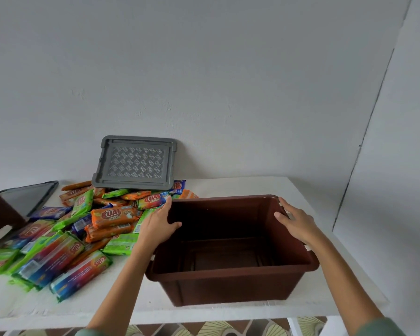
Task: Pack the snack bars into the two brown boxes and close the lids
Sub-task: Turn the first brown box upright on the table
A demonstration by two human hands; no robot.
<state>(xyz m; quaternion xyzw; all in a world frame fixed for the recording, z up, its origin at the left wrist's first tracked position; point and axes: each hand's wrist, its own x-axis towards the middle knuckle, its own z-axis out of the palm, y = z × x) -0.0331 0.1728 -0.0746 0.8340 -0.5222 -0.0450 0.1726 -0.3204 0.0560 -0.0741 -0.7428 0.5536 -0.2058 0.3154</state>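
The fingers (167, 202) of the left hand (159, 224) curl over the left rim of the brown box (228, 287), thumb hooked inside the wall and the rest down the outside. The right hand (296, 221) grips the opposite rim the same way, thumb inside. The box stands lidless at lower centre of the frame on the white table (252, 185), close to its front edge. Just left of it, right up against the left hand and the box's far left corner, lies a loose heap of snack bars (83, 226) in green, orange and blue wrappers, spreading to the left edge of the frame. Behind the heap a grey lid (135, 163) leans against the wall (228, 93), its lower edge resting on the bars. At far left a second brown box (0, 209) is partly cut off, with a dark lid (29, 197) beside it. Patterned floor (216, 329) shows under the table at the bottom
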